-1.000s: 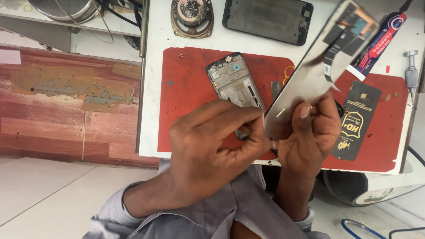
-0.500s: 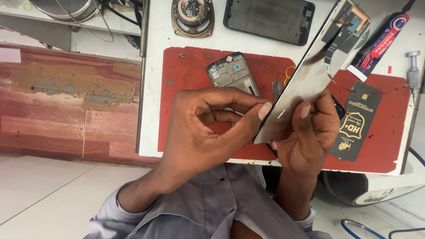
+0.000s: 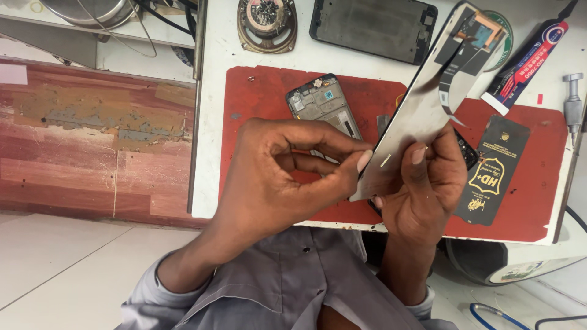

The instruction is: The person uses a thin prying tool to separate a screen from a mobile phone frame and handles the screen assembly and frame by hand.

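Note:
My right hand grips the lower end of a phone display panel, held tilted with its grey metal back toward me and a flex cable at its top end. My left hand pinches at the panel's lower left edge with thumb and forefinger; what is between the fingertips is too small to tell. Under the hands lies a phone mid-frame on a red work mat.
A white bench carries the mat. On it are another dark phone frame, a round speaker part, a glue tube, a black packet and a screwdriver. Wooden board and tiled floor lie left.
My left hand has shifted from covering the panel's bottom to pinching its left edge. The panel stays tilted in my right hand.

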